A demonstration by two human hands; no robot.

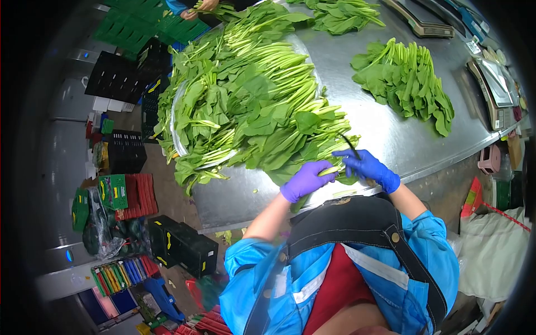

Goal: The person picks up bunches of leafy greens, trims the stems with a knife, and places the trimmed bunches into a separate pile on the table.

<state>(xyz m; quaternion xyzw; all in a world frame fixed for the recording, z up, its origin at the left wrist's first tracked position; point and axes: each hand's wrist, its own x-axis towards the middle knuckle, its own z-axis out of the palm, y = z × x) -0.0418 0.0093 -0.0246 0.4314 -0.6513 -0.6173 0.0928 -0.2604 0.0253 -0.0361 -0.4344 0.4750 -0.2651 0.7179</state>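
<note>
My left hand (308, 181), in a purple glove, is closed around a leafy green stalk (331, 170), close to the table's front edge. Just to its right, my right hand (371, 170), in a blue glove, grips a knife (350, 144), whose dark, narrow, curved length points up and away from me. The fingers partly hide both the knife and the stalk's cut end. Beyond my hands spreads a large heap of leafy greens (262, 106), pale stems mostly to the right. A separate bunch of greens (407, 84) lies on the metal table (340, 72) at the right.
Scales (494, 89) stand along the table's right edge. More greens (340, 15) lie at the far side, where another person's hands (200, 10) hold some leaves. Black crates (184, 245) and green crates (131, 25) stand on the left. A pink stool (489, 160) is at right.
</note>
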